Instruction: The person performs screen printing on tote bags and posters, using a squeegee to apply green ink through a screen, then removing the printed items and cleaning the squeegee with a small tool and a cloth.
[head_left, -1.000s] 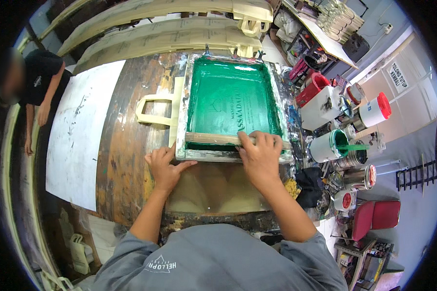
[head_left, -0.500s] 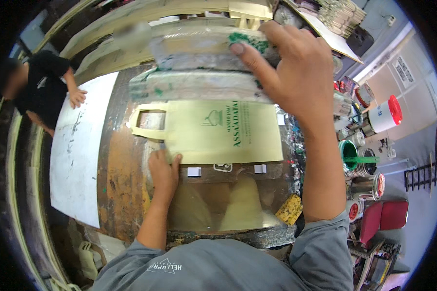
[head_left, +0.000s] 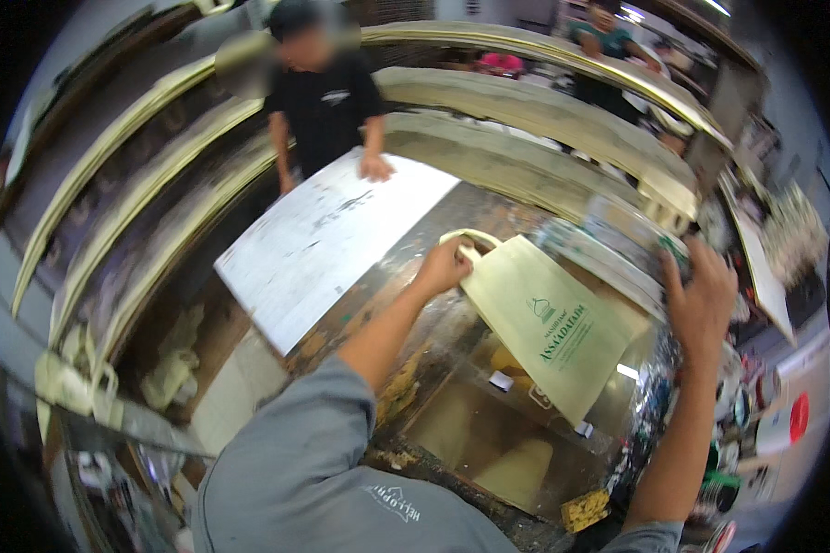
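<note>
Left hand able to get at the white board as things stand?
Probably yes, after letting go: the left hand holds the pale yellow bag, but nothing visible stands between that hand and the white board.

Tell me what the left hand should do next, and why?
Probably the left hand should draw the printed bag toward the white board: it grips the bag's handle, and the right hand holds the frame raised.
</note>
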Available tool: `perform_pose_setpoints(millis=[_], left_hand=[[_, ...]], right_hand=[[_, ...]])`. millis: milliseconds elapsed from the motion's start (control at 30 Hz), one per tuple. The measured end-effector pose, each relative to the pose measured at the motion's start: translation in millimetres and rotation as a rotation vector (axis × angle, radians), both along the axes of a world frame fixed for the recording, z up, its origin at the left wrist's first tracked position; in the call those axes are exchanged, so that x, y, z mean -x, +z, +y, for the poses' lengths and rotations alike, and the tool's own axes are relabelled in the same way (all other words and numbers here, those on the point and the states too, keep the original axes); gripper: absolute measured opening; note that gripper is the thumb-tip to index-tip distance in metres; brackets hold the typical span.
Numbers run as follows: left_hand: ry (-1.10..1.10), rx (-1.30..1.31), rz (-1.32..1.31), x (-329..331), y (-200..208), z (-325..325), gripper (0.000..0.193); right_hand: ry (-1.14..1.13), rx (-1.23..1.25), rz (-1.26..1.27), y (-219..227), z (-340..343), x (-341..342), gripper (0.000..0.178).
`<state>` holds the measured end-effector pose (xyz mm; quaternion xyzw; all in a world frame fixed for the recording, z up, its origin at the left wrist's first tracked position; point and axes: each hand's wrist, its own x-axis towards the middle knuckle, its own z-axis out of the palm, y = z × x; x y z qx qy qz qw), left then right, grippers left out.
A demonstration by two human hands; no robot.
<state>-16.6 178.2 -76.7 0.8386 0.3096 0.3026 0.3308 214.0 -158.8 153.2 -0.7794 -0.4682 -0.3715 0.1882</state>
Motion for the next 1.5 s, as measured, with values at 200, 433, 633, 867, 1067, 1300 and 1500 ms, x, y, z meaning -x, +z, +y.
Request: perform_pose_setpoints(millis=[200, 433, 633, 867, 1067, 1300, 1500], left_hand=[[0.279, -0.13, -0.013, 106, 30, 112, 0.04], [0.674, -0.145, -0.24, 229, -40, 32, 0.062], [0.239, 0.265, -0.1, 273, -80, -146, 0.045], [0.258, 0.001, -0.188, 280, -78, -148, 0.049], [0.194, -0.047, -0.175, 283, -80, -146, 0.054], [0.148, -0.116, -0.11, 278, -83, -146, 0.052], [0.122, -0.065, -0.033, 279, -82, -143, 0.05]], right_hand=[[-0.088, 0.088, 0.031, -2, -12, 3, 0.055], [-0.161, 0.185, 0.099, -11, -13, -23, 0.062], [-0.248, 0.251, 0.123, -12, -35, -81, 0.07], [-0.006, 0.072, 0.343, -8, -6, -82, 0.076], [-0.256, 0.248, 0.06, 6, -12, -44, 0.076], [-0.185, 0.152, 0.257, -4, -16, -64, 0.075], [-0.119, 0.157, 0.38, -4, -8, -56, 0.076]])
